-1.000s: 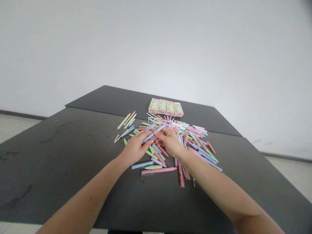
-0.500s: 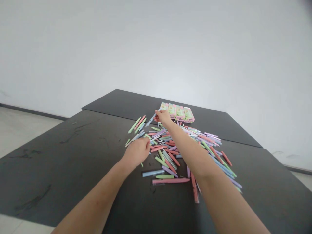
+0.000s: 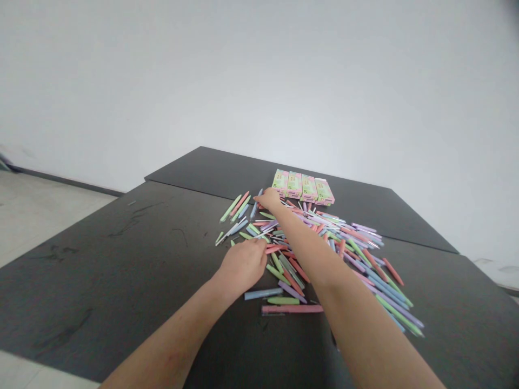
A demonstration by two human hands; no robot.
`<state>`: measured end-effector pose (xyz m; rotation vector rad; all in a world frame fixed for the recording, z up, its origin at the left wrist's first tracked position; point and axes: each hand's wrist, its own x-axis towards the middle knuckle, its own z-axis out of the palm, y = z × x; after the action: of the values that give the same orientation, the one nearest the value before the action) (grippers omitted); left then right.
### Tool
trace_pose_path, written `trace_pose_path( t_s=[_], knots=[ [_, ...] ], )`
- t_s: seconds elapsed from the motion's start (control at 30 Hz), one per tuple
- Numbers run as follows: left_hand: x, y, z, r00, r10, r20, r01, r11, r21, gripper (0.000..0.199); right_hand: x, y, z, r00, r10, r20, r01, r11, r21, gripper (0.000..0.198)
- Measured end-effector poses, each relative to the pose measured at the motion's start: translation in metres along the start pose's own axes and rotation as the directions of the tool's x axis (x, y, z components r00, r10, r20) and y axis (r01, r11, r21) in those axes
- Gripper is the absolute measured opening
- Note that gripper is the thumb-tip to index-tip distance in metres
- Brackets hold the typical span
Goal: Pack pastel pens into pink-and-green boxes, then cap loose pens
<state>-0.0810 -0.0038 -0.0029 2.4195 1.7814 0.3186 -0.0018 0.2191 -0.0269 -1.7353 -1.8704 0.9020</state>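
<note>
From my remote seat I count two bare hands working over the black table (image 3: pixel 133 259). The right hand (image 3: pixel 268 199) is stretched to the far left of the pen pile (image 3: pixel 340 229), and I read its fingertips as pinching one blue pen (image 3: pixel 255 206), which slants beside a small group on the left. In that group I count four: two green pens (image 3: pixel 231 208), one coral pen (image 3: pixel 239 204) between them, and one short light-blue pen (image 3: pixel 244 211) at their right.

The left hand (image 3: pixel 244 265) is curled low at the pile's near-left edge, back toward me; its fingertips are hidden, so I cannot tell whether it holds anything. Just beyond it lie a few thin white sticks (image 3: pixel 226 235), which overlap too much for me to number.

Along the pile's near side I can single out four pens: one blue-grey pen (image 3: pixel 263 294), one lime pen (image 3: pixel 284 300), one purple pen (image 3: pixel 292 290) and one pink pen (image 3: pixel 292 309), whose right end meets the outline of the right forearm (image 3: pixel 344 286). The rest, in green, coral, blue and purple, overlap past counting, and the forearm covers part of them.

Behind the pile I count four pink-and-green boxes (image 3: pixel 308 188) side by side, their fronts printed with a "5". Behind everything is one pale wall (image 3: pixel 259 81).
</note>
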Motion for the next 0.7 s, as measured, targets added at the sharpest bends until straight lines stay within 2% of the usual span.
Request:
trace_pose_path(
  t_s=[0.23, 0.37, 0.47, 0.57, 0.7],
  knots=[
    [0.0, -0.001, 0.001, 1.0, 0.006, 0.001, -0.006, 1.0, -0.012, 0.023, -0.018, -0.008, -0.008, 0.98, -0.174, -0.094, 0.154, 0.97, -0.188, 0.022],
    [0.0, 0.0, 0.002, 1.0, 0.016, -0.01, -0.017, 1.0, -0.013, 0.025, -0.029, -0.013, -0.004, 0.953, -0.304, 0.016, 0.296, 0.913, -0.28, 0.021],
    [0.0, 0.001, 0.002, 1.0, 0.019, -0.01, -0.019, 1.0, -0.015, 0.024, -0.034, -0.014, 0.003, 0.93, -0.347, 0.123, 0.368, 0.875, -0.314, 0.029],
    [-0.001, 0.001, 0.001, 1.0, 0.024, -0.002, -0.024, 1.0, -0.015, 0.024, -0.036, -0.013, 0.01, 0.922, -0.351, 0.165, 0.387, 0.86, -0.332, 0.037],
    [-0.001, 0.002, 0.0, 1.0, 0.03, 0.005, -0.03, 1.0, -0.01, 0.024, -0.038, -0.009, 0.016, 0.929, -0.336, 0.154, 0.368, 0.873, -0.32, 0.043]
  ],
)
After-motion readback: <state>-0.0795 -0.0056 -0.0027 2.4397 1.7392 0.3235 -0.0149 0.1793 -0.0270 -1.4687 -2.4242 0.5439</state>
